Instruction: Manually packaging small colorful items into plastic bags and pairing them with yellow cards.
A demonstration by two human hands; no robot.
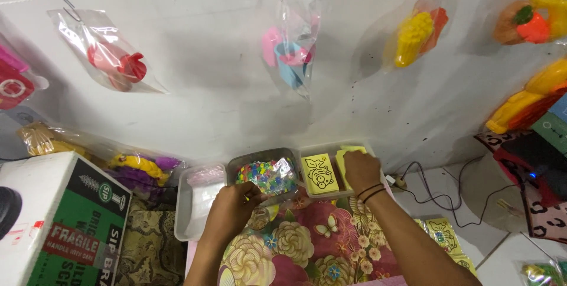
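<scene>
Seen from above, we look down on our two bare hands at work over a floral cloth [307,250] before a white wall [207,85]. Our left hand [231,208] is curled at the near rim of a grey tray [260,157] heaped with small multicoloured pieces [269,175]; its fingers are bent inward, and we cannot tell whether they pinch anything, since the fingertips are turned away from us. Our right hand [361,171], with dark bands at the wrist, lies palm-down inside a clear tray [333,194], fingers closed loosely over a stack of yellow-green cards [348,153] that it largely hides; we cannot tell whether it grips a card or merely presses on it. Just beside that hand, in the same tray, a yellow card with a fish outline [319,174] lies fully exposed. A further clear tray [189,215], left of the grey one, holds pale pink contents too faint to identify.

Hanging on the wall are plastic bags [295,38] of bright toys, their shapes blurred by the film. A green-and-white carton [71,227] is cut off at the lower left, and more yellow cards [443,233] lie partly behind our right forearm. Black cables [431,194] trail across the floor at right.
</scene>
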